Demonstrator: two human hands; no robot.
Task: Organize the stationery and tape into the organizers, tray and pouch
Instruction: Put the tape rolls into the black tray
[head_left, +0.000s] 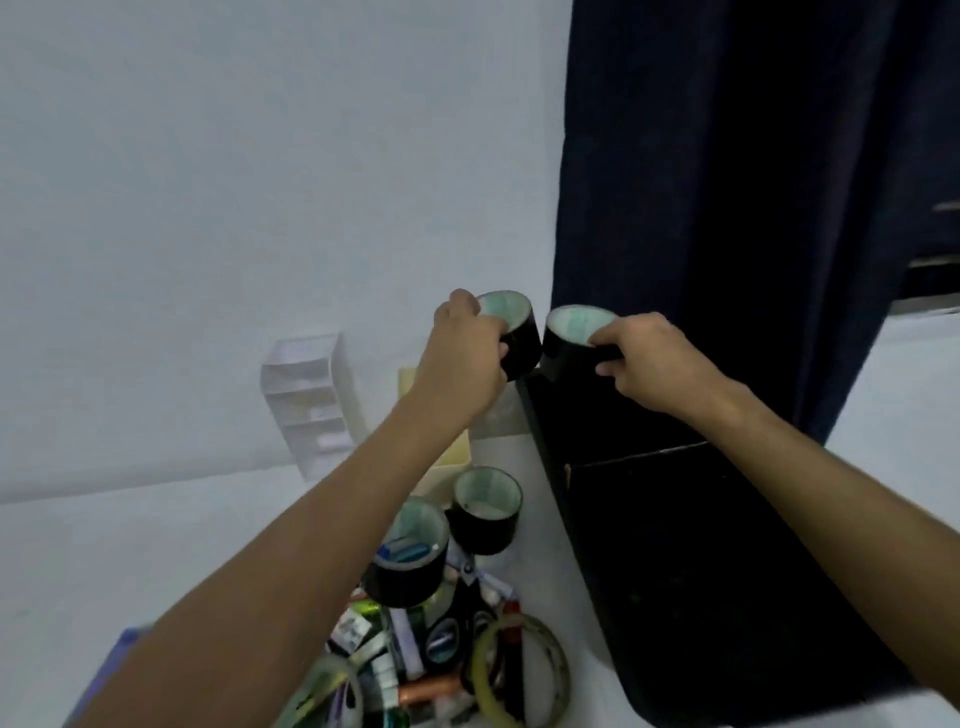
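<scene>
My left hand (465, 358) grips a black tape roll (514, 332) with a pale core, held up over the far end of the black tray (675, 545). Beside it my right hand (649, 358) holds a second black tape roll (571, 338), fingers hooked over its rim. The two rolls are close side by side, almost touching. Two more black tape rolls (485, 509) (408, 558) stand on the white table below my left forearm. A heap of stationery (415, 649) with pens, markers and thin clear tape rings (519, 670) lies in front of them.
A clear tiered organizer (311, 400) stands against the white wall at the back. A pale yellow container (447, 462) sits behind my left arm. A dark blue curtain (727, 182) hangs behind the tray. Something purple (122, 654) shows at the lower left.
</scene>
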